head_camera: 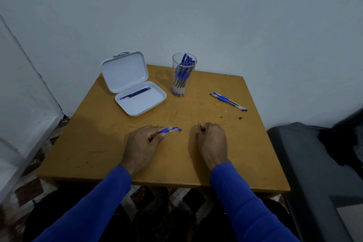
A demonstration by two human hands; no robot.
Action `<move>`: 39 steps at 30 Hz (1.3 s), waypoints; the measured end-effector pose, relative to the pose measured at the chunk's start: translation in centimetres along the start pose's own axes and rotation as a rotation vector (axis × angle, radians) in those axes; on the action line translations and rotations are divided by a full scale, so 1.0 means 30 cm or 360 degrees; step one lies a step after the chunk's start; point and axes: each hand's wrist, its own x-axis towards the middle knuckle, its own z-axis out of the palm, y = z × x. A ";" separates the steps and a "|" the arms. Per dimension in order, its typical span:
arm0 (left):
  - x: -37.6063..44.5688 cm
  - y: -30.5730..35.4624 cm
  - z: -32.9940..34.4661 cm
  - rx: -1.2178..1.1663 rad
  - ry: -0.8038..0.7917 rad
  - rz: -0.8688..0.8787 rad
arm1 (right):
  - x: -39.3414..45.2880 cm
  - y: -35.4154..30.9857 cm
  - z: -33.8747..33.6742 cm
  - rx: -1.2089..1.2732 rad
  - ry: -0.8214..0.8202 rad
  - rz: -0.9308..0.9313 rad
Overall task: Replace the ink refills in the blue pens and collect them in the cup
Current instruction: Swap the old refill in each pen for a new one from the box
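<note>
Left hand (144, 139): fingers curled round one blue pen (169, 130), low over the worktop (110, 143). Right hand (213, 139): pinching one thin refill (200, 126). Cup (183, 74), one, many pens, count unclear. Loose pens (228, 101), two. White case (135, 86), one, open, refills inside.

We see a square, ochre-yellow desk (206, 163) pushed up against a pale wall (216, 6); its top is scuffed, with a few small dark specks (240, 118) near the right side; to the right of the desk stands a dark grey seat (314, 173) with a black cloth (337, 143) lying crumpled on it; below the desk's near edge we see a patterned floor (29, 188) of brown and light tiles.
</note>
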 end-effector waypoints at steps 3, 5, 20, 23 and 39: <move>0.000 0.000 0.000 -0.0004 0.0002 0.0006 | 0.000 0.004 -0.001 0.0005 0.0028 -0.0003; -0.002 -0.004 -0.001 0.0004 0.0000 0.0012 | 0.005 0.006 0.000 0.0008 0.0044 0.0007; 0.001 -0.005 -0.001 0.0024 -0.0022 -0.0006 | 0.016 0.031 0.000 -0.0011 0.0081 -0.0017; 0.001 -0.006 0.000 0.0017 -0.0024 -0.0008 | 0.019 0.026 -0.005 0.0001 0.0056 0.0000; 0.000 -0.006 0.002 0.0009 0.0000 0.0005 | 0.008 0.022 0.002 -0.0057 0.0046 -0.0053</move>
